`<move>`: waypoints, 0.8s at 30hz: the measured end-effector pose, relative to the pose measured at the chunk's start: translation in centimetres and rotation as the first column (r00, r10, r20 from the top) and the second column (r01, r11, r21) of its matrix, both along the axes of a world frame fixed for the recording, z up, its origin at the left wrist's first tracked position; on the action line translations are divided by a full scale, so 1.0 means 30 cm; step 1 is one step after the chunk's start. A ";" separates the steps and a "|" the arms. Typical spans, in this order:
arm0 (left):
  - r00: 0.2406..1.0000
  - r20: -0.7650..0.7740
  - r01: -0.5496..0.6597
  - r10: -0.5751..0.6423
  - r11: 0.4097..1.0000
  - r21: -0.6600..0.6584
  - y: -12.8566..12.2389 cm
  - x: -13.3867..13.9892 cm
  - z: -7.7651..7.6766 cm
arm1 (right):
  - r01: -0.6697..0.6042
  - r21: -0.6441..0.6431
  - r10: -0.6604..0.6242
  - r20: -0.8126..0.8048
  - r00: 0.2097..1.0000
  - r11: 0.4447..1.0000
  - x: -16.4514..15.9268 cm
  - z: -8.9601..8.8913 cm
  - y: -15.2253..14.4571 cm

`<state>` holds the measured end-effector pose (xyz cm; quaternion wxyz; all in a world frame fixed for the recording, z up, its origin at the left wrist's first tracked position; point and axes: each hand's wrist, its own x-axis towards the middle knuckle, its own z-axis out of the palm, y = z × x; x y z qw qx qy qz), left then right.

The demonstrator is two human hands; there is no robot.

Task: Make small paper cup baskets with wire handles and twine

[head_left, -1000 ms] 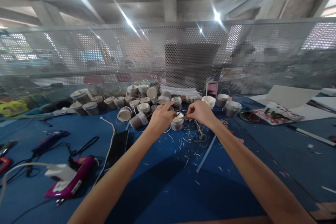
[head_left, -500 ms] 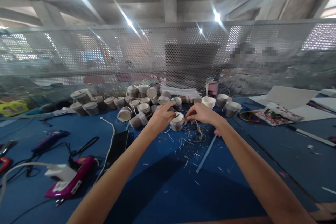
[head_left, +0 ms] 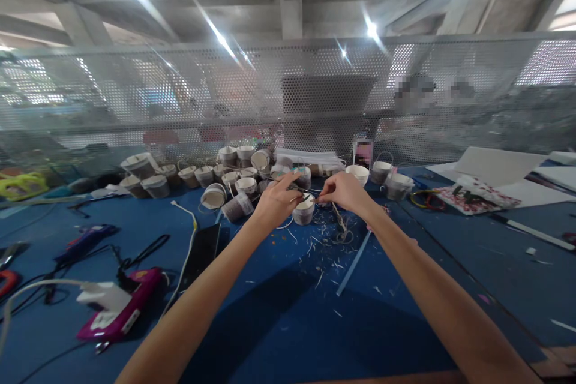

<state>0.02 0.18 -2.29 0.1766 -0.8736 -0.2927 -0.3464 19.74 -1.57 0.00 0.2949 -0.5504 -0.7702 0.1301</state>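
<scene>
A small cup (head_left: 303,214) with a pale inside and a grey-brown wrapped outside stands upright on the blue table, between my two hands. At its left rim is my left hand (head_left: 278,199), fingers bent and closed, with a thin dark piece by the fingertips over the cup's mouth; what it grips is too small to make out. My right hand (head_left: 344,191) pinches thumb against fingers just right of the rim. Something tiny and dark shows at that pinch, of a kind I cannot tell. A tangle of thin brown strands (head_left: 342,231) lies below my right hand.
Similar wrapped cups (head_left: 213,197) crowd the back left, some tipped over. Pale scraps litter the table near a light-blue strip (head_left: 354,264). To the left lie a black phone (head_left: 200,255), a purple power strip (head_left: 139,294) and cables. A perforated screen (head_left: 252,90) rises behind.
My right hand has moved slightly left, its pinch nearer the cup's rim. My left hand and the cup have hardly moved.
</scene>
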 end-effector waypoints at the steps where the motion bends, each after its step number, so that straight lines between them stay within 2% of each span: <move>1: 1.000 0.003 0.004 -0.004 1.000 -0.005 -0.001 0.000 0.001 | 0.008 0.005 -0.007 -0.002 1.000 1.000 -0.002 0.000 -0.002; 8: 1.000 0.008 0.010 -0.010 1.000 -0.021 0.001 0.000 0.003 | 0.038 0.006 -0.038 0.004 0.999 0.999 -0.011 0.000 -0.010; 13: 0.999 0.021 0.040 -0.040 0.999 -0.010 0.013 -0.001 -0.004 | -0.073 -0.030 0.074 0.025 0.997 0.997 0.000 0.005 -0.009; 17: 0.999 0.005 0.052 -0.052 0.999 -0.016 0.016 -0.002 -0.005 | -0.144 -0.110 0.147 0.020 0.989 0.983 0.013 0.007 -0.009; 20: 0.998 -0.010 0.055 -0.055 0.998 -0.011 0.015 -0.003 -0.005 | -0.107 -0.129 0.115 0.056 0.992 0.986 0.014 0.008 -0.011; 24: 0.999 -0.011 0.050 -0.050 0.999 0.001 0.014 -0.004 -0.003 | -0.018 -0.044 0.024 0.127 0.992 0.999 0.006 0.010 -0.008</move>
